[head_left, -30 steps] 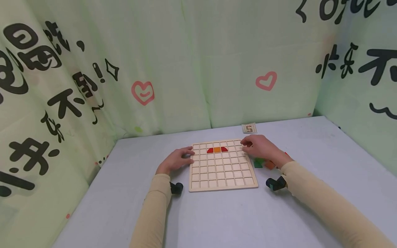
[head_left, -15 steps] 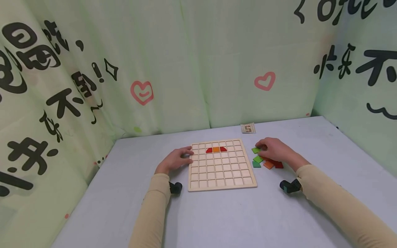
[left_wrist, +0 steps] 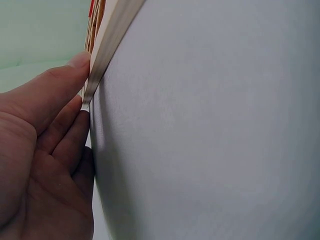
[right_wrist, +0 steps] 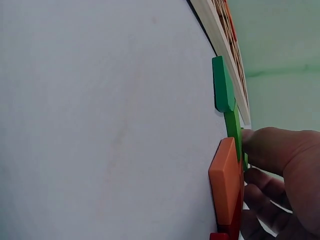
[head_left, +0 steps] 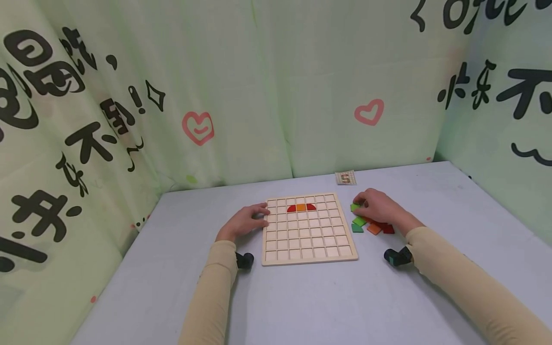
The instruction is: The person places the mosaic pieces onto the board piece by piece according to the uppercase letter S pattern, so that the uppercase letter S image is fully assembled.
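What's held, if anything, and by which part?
The left hand touches the board at its left edge; the right hand is at a green tile, but whether it's gripped can't be told.

I have a pale, whitish table in front of me point(head_left: 310, 306), and near its middle 1 wooden grid board point(head_left: 308, 235) lies flat. Just beside the board's right edge I make out a cluster of tiles, partly hidden: 1 dark green tile point(head_left: 357, 228), a light green tile point(head_left: 359, 221) just behind it, then 1 orange tile point(head_left: 374, 229) and a red tile point(head_left: 389, 229) further right. Near the far edge I see 1 small printed card point(head_left: 346, 178)
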Motion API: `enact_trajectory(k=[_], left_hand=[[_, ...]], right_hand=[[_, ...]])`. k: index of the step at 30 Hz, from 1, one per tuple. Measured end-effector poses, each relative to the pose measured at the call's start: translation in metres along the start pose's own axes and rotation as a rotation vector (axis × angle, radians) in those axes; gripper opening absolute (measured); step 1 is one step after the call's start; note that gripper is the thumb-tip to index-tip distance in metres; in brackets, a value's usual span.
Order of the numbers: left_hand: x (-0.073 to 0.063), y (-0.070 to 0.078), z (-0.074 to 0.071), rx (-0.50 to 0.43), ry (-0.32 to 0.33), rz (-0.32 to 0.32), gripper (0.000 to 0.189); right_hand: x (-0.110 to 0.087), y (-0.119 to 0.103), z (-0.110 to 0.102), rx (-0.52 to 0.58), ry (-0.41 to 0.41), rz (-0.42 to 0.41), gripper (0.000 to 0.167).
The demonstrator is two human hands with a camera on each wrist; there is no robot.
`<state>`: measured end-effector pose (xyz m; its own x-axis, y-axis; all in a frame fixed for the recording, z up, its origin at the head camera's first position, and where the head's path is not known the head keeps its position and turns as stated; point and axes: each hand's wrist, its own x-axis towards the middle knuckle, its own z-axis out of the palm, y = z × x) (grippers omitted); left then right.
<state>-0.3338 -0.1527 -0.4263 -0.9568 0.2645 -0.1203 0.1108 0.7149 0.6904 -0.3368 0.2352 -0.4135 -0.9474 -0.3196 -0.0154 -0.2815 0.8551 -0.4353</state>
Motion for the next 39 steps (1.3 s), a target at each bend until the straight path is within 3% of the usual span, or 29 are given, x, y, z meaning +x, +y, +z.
enact_trajectory(k=[7,21,29,39], left_hand=[[0.0,0.0,0.001,-0.005,0.001,-0.009,0.034],[-0.001,0.001,0.0,0.004,0.002,0.005,0.034],[-0.001,0.002,0.0,0.008,0.003,-0.001,0.034],[0.0,0.001,0.0,0.003,-0.001,-0.009,0.034]], right_hand=[[0.0,-0.001,0.001,-0.023,-0.005,-0.044,0.031],[0.0,-0.009,0.004,0.018,0.051,-0.005,0.035],[0.007,-0.031,0.005,0.06,0.094,-0.068,0.032],[0.017,-0.066,0.017,0.085,0.064,-0.145,0.029]])
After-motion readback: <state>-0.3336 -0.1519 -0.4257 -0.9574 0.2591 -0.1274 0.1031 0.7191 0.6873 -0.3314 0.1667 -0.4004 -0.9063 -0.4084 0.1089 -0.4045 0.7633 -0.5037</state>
